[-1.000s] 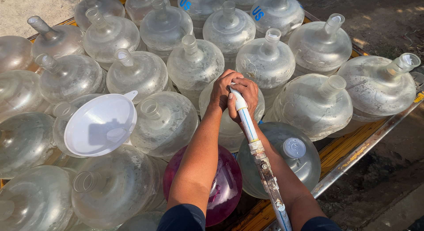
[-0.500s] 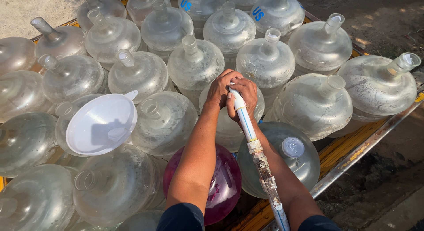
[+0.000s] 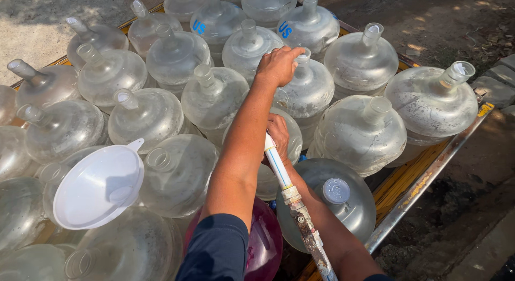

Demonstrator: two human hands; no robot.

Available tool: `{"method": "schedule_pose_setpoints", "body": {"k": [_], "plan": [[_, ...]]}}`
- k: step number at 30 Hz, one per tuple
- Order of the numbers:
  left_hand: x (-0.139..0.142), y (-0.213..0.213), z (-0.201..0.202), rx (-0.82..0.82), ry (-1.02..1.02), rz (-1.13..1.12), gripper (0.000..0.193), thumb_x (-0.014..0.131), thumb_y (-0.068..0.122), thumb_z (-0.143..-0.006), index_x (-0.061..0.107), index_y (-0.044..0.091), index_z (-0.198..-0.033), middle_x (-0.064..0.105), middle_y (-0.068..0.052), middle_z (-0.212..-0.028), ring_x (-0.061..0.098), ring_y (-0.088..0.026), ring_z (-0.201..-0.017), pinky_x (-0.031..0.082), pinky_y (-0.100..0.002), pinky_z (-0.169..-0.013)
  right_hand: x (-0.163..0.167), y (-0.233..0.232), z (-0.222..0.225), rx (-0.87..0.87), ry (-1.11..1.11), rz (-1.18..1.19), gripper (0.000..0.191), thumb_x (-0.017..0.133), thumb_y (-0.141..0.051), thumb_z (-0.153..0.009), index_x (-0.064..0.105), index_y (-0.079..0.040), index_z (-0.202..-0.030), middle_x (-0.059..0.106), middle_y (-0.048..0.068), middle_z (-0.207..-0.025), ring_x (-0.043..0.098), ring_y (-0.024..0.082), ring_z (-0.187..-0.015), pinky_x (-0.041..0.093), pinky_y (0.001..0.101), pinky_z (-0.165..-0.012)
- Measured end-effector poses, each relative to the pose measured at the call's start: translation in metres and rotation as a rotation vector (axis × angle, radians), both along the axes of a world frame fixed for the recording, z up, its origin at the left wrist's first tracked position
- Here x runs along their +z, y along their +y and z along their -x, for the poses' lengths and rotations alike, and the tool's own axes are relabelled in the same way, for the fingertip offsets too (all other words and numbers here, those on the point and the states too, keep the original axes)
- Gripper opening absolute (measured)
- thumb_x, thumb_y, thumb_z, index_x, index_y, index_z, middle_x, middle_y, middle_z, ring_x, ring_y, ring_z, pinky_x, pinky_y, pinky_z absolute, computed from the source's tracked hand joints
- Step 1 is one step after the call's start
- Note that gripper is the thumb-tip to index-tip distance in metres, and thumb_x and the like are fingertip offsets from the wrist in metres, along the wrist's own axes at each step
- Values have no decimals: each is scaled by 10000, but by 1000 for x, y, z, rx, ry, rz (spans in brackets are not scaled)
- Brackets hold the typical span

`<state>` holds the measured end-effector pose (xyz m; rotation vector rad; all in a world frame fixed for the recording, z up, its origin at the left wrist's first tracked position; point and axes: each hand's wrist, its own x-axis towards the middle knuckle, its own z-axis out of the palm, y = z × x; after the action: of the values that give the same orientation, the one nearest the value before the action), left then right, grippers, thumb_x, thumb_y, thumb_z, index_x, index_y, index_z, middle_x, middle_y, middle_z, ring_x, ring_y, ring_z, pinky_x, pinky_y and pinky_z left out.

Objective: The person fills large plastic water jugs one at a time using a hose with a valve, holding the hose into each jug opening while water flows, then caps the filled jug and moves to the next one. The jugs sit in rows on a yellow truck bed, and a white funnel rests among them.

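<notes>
The right hand is closed around the white pipe, whose end is hidden behind the left forearm, in the middle of the cart. The left hand grips the neck of a clear jug farther in. One near jug is capped; most necks stand open. A white funnel sits in a jug at the left side.

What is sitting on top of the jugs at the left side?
A white funnel lies tilted on the clear jugs, apart from both hands. The jug mouth under it is covered.
</notes>
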<state>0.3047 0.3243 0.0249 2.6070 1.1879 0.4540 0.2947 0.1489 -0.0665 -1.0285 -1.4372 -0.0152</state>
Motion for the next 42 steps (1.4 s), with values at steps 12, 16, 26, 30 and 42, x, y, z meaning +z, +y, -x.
{"method": "schedule_pose_setpoints", "body": {"k": [12,16,26,30,42], "plan": [[-19,57,-51,44,89,-77,198,634,172,-921,672,240,-1103,579,-9,-1285,532,-221,-1261,419,-452,-1046,-24,-3,-2,28,60,60,318,705,-160,-786,663,6,-1055,660,179,-1147,608,341,-1034,502,419,-935],[-4,58,-45,-55,-458,169,230,557,286,-1024,636,89,-1111,666,-80,-1133,628,-243,-1077,497,-393,-946,-8,-7,0,23,11,3,335,707,-168,-779,664,10,-1059,656,181,-1149,599,343,-1031,500,418,-933],[21,-74,91,-11,-820,260,248,597,280,-1077,683,67,-1173,670,-48,-891,565,-104,-773,505,-270,-719,24,-14,9,-15,-63,-30,244,690,-75,-803,664,-35,-1041,694,159,-1140,635,328,-1027,501,416,-933],[-6,-107,136,155,-1128,401,348,688,178,-999,618,71,-1322,631,-60,-937,565,-106,-803,498,-275,-732,21,-13,11,10,-45,-41,244,684,-75,-819,655,-28,-1057,685,169,-1148,646,332,-1053,505,414,-947],[-97,-96,138,216,-1115,359,322,714,17,-918,659,49,-1234,753,-52,-1091,684,-106,-934,559,-276,-805,16,-10,7,8,-111,-66,238,689,-115,-835,647,-29,-1053,678,173,-1148,640,341,-1060,504,428,-952]]}}
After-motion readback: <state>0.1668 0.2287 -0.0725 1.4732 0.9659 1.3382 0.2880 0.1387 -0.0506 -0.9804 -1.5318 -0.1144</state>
